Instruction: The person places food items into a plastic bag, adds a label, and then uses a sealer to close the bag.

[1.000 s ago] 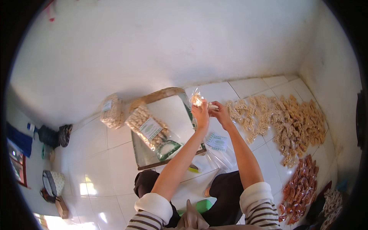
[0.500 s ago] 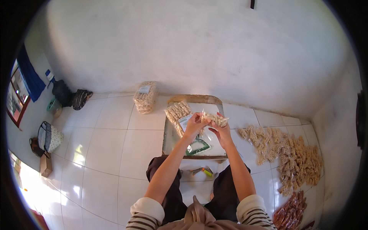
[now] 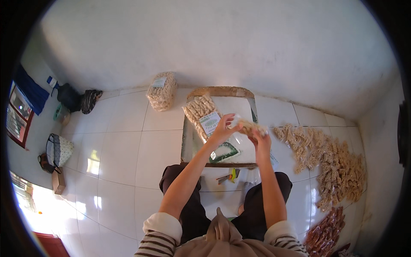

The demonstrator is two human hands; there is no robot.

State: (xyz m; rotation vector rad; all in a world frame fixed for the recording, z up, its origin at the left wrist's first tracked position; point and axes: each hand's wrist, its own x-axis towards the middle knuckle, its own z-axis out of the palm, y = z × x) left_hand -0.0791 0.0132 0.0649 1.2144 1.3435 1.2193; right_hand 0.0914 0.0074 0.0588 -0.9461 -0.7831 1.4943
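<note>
Clear plastic wraps the pack (image 3: 249,127), gripped at its ends by the left hand (image 3: 222,130) and right hand (image 3: 261,141) above the desk (image 3: 220,91). The bag (image 3: 200,113) on the desk looks part-filled; a stack (image 3: 162,93) sits by the wall (image 3: 239,43), while the pile (image 3: 332,167) awaits packing. The desk's front edge nears the knees (image 3: 170,174); floor (image 3: 115,150) spreads leftward.

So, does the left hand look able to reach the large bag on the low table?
Probably yes: the left hand is close to the large bag, nothing visible between, though it seems occupied with the small packet.
</note>
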